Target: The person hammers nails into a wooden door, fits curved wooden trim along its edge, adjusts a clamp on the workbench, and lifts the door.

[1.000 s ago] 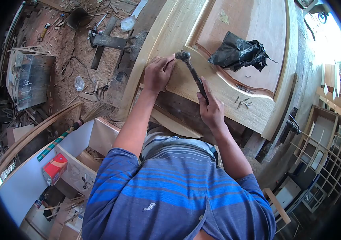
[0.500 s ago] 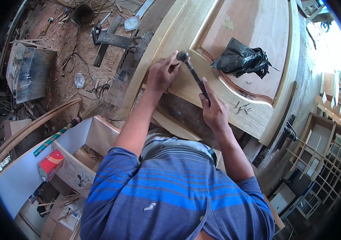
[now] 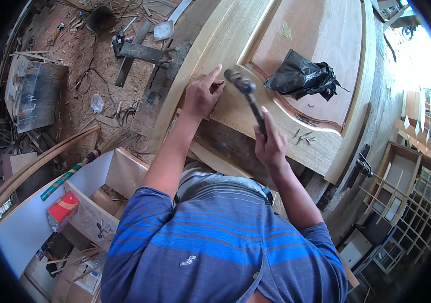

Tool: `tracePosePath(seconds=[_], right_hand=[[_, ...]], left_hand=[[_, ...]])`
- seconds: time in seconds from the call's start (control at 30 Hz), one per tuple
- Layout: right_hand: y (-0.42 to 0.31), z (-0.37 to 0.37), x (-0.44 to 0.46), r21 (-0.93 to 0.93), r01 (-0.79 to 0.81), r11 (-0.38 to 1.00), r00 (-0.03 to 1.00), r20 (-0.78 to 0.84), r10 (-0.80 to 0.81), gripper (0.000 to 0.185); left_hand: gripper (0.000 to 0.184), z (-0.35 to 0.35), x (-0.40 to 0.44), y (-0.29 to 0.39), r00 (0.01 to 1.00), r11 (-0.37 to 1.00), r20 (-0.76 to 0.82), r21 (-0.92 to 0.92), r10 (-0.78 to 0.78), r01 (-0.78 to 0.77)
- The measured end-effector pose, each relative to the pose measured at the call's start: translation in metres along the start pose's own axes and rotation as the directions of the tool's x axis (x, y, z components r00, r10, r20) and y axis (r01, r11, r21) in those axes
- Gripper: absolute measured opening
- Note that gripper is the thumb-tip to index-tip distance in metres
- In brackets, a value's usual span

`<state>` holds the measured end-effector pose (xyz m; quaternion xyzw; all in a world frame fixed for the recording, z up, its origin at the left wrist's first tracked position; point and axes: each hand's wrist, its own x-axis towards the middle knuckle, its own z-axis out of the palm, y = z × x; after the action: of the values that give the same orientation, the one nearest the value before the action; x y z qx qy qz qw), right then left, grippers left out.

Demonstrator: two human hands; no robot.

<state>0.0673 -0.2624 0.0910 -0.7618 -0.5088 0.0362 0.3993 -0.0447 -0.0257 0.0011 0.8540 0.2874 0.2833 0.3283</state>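
My right hand is wrapped round the handle of a hammer. The hammer's head is raised over the wooden door, to the right of my left hand. That hand rests at the door's left edge with its index finger stretched out. Its thumb and other fingers are bent close together, and whatever they hold is hidden. Several nails lie loose on the door, right of my right hand. A crumpled black plastic bag sits on the door's panel beyond the hammer.
A metal clamp is at the bench's right side. To the left are a wood-and-metal block and sawdust with scraps on the floor. A white cabinet at lower left bears a red tin and scissors. Window frames stand at right.
The hammer head has lifted and tilted away from my left hand, the right hand shifting slightly. My left index finger has straightened out from the other fingers.
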Motion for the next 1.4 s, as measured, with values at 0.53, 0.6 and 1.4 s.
tracePosePath(seconds=[0.53, 0.6, 1.4], right_hand=[[0.007, -0.005, -0.005, 0.017, -0.267, 0.964, 0.953, 0.155, 0.261, 0.063], [0.004, -0.010, -0.011, 0.050, -0.360, 0.932, 0.924, 0.160, 0.348, 0.061], [0.002, 0.001, 0.009, -0.134, -0.317, 0.939, 0.886, 0.313, 0.343, 0.060]], left_hand=[[0.030, 0.000, -0.001, 0.003, 0.994, 0.985, -0.108, -0.167, 0.020, -0.038], [0.022, 0.001, -0.002, 0.000, 0.989, 0.961, -0.096, -0.263, -0.112, 0.083], [0.059, 0.000, -0.002, 0.005, 1.000, 0.996, -0.017, -0.089, -0.008, 0.006]])
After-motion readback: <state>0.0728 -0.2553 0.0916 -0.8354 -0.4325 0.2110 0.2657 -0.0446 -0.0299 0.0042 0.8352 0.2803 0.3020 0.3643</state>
